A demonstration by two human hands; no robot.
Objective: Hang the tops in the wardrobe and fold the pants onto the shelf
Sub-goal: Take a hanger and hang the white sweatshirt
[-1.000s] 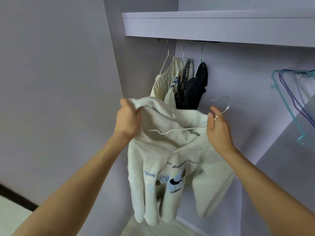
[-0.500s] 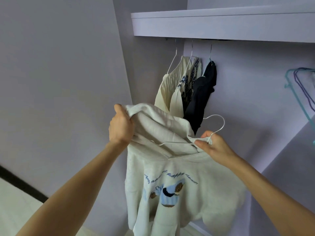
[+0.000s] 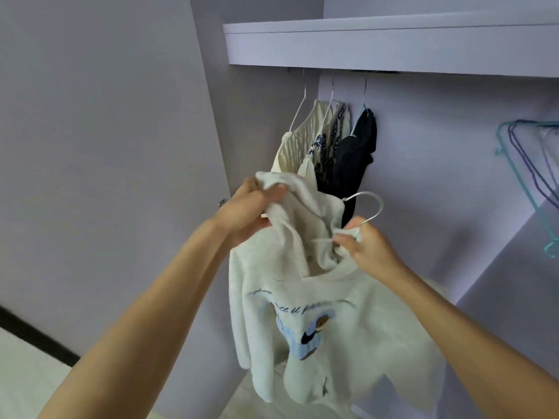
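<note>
Cream-white knit is pretty much filling the middle here: a white sweater [image 3: 317, 313] with blue script and a little blue-and-brown picture on the front is dangling in front of the wardrobe, held up by both hands. The left hand [image 3: 251, 207] is gripping a bunched-up bit of the sweater's top edge, fingers curled right into the fabric. The right hand [image 3: 367, 246] is pinching the neck area together with a white wire hanger [image 3: 367, 207], whose hook is sticking up just above the knuckles. One thin arm of the hanger is poking out across the collar; I can't tell how far it's sitting inside the sweater.

Behind all that, three tops are already hanging under the lilac shelf [image 3: 393, 43]: a cream pleated top [image 3: 295, 146] on the left, a blue-and-white patterned top [image 3: 325, 146] in the middle, and a dark navy top [image 3: 352, 155] on the right, all squished close together. The sweater's top edge is overlapping their lower ends from this angle. Way off to the right, a bunch of empty teal and purple hangers [image 3: 527, 164] is hanging well apart from the clothes.
</note>
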